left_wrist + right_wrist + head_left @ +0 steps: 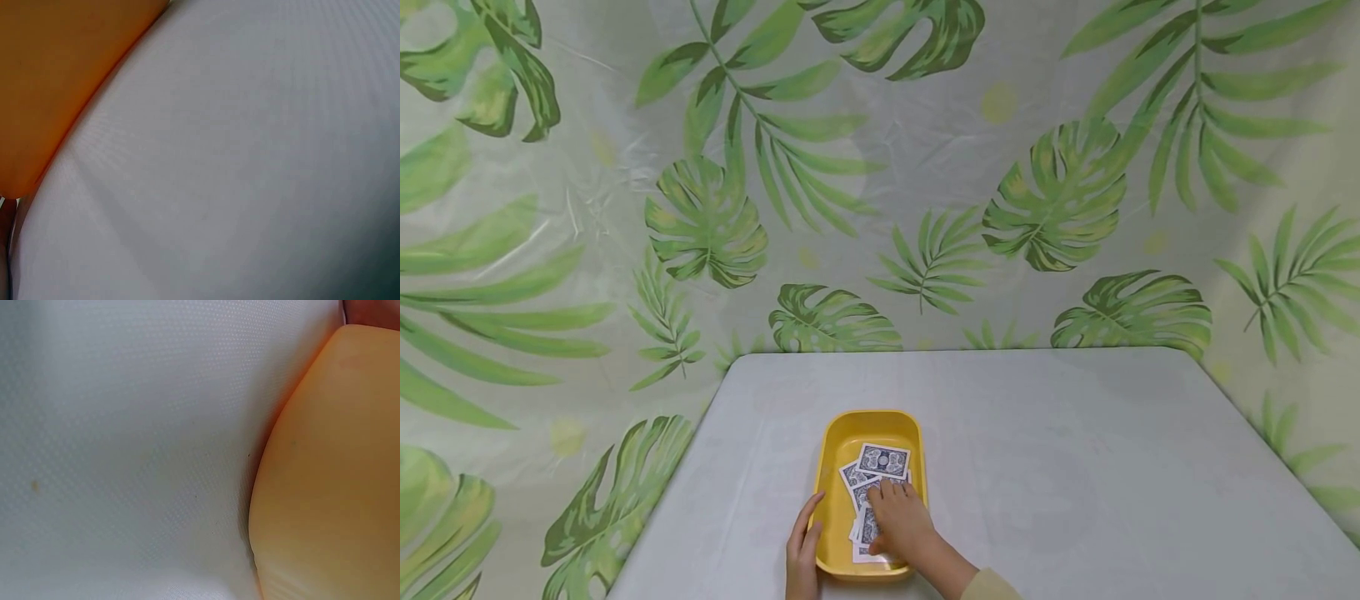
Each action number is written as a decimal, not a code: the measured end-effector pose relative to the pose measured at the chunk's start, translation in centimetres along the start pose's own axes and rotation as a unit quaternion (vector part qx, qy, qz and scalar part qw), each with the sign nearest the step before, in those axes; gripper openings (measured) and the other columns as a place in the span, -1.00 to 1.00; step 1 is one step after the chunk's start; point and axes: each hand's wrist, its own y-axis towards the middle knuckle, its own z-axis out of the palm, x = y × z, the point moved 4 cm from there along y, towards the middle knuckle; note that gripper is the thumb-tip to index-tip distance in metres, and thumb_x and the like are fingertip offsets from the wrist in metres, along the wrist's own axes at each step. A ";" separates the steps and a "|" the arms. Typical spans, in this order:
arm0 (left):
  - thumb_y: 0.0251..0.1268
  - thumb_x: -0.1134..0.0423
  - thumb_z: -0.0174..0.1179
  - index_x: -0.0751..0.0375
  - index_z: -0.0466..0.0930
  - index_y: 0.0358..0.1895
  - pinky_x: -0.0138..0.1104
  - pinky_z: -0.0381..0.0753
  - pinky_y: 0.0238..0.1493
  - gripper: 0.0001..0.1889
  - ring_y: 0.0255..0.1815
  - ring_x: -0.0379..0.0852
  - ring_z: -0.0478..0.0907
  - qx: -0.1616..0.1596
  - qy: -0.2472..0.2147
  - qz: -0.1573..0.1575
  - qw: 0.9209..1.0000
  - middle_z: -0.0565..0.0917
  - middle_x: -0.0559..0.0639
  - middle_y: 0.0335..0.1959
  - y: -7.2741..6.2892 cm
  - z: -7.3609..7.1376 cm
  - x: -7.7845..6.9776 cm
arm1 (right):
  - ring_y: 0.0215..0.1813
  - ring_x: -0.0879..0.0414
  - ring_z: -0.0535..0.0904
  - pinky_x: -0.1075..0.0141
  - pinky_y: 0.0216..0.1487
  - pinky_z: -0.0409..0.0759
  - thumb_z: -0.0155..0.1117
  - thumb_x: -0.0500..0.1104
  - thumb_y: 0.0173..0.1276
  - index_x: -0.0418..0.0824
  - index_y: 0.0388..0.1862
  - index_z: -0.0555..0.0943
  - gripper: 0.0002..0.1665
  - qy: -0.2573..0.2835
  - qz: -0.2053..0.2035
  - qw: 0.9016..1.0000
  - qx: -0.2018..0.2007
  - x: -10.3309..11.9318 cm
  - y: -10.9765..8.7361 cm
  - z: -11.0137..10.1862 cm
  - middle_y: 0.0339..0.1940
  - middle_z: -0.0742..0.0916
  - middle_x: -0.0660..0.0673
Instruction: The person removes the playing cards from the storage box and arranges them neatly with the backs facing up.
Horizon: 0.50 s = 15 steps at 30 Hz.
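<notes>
Several playing cards (863, 493), backs up, dark blue ornamental print within white borders; loosely overlapped, set at differing angles; exact count hidden by the hand above them. Location: inside the tray, towards its right side. Uppermost card (883, 461), at the far end of the spread, lies crosswise with its back fully exposed.

One tray (831, 546), yellow, oblong, rounded corners, raised rim; long side running away from the person.

One right hand (904, 518), over the cards, fingers bent downward and touching them, thumb set apart towards the near end; whether a card is pinched cannot be told.

One left hand (803, 552), at the tray's left side near the close end; fingers lightly bowed, spread from the thumb, resting against the rim.

One sleeve (990, 586), pale yellow, on the right forearm.

One surface (1075, 467), white, rounded far corners, under the tray; in the right wrist view, finely dotted texture with a small brownish speck (35, 486).

One backdrop (932, 167), pale sheeting printed with green palm and monstera leaves, behind the surface and along both sides.
</notes>
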 end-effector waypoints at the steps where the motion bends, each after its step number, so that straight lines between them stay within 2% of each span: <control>1: 0.33 0.41 -0.16 0.21 0.40 0.20 -0.77 0.15 0.12 -0.61 0.14 -0.68 0.19 0.000 0.001 -0.001 1.000 0.37 0.16 0.28 0.0 0.0 0.0 | -0.24 0.13 0.45 0.30 -0.11 0.47 0.39 0.38 -0.36 -0.05 -0.14 0.42 -0.17 0.001 0.000 1.000 0.000 0.0 0.0 0.0 -0.35 0.48 -0.02; 9: 0.34 0.39 -0.17 0.22 0.40 0.20 -0.77 0.15 0.11 -0.61 0.13 -0.69 0.19 -0.002 0.000 -0.012 1.000 0.37 0.16 0.28 0.0 0.0 0.1 | -0.19 0.08 0.49 0.27 -0.15 0.52 0.40 0.33 -0.29 0.18 0.02 0.49 -0.22 0.021 -0.009 1.000 0.015 0.3 -0.1 -0.2 -0.19 0.52 -0.05; 15: 0.34 0.37 -0.17 0.19 0.40 0.20 -0.75 0.18 0.11 -0.61 0.13 -0.68 0.20 -0.001 0.005 -0.020 1.000 0.37 0.15 0.28 0.1 -0.1 0.3 | -0.13 0.01 0.51 0.16 -0.11 0.54 0.40 0.29 -0.22 0.27 -0.03 0.52 -0.34 0.035 -0.025 0.998 0.045 0.4 -0.3 -0.5 -0.12 0.57 -0.07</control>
